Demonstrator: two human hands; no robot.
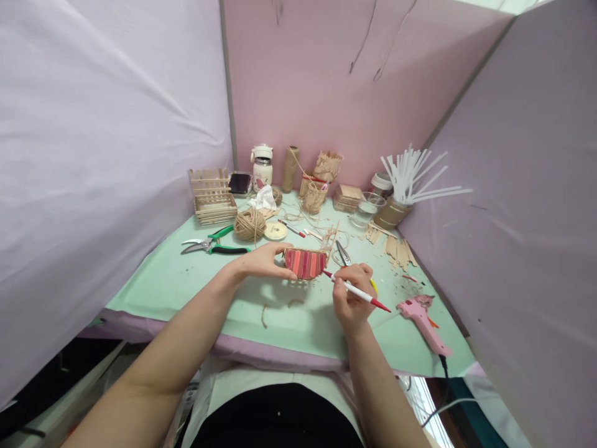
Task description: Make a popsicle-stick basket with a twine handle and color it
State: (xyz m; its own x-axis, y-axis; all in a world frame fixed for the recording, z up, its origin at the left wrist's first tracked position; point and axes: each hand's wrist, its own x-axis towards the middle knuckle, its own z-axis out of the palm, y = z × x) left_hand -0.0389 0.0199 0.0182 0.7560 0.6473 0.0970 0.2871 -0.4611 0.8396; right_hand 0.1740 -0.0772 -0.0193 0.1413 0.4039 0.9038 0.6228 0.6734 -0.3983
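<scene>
My left hand (270, 262) grips the left end of a small half-round craft piece (305, 264), holding it up over the table. Its face carries red, coral and maroon stripes, and twine-like edging runs along its rim. In my right hand (352, 295) is a white and red marker (359, 291), its tip close to the piece's right edge; whether it touches I cannot tell. Scissors (343, 254) with yellow handles lie partly hidden behind my right hand. Loose fibre strands (330, 238) stick up just beyond the piece.
Pruning shears (209, 246), a twine ball (250, 225) and a stick basket (214, 205) occupy the left. At the right are a pink glue gun (426, 323) with its cord, wooden sticks (396, 247), a water cup (367, 209) and white glue sticks (410, 174).
</scene>
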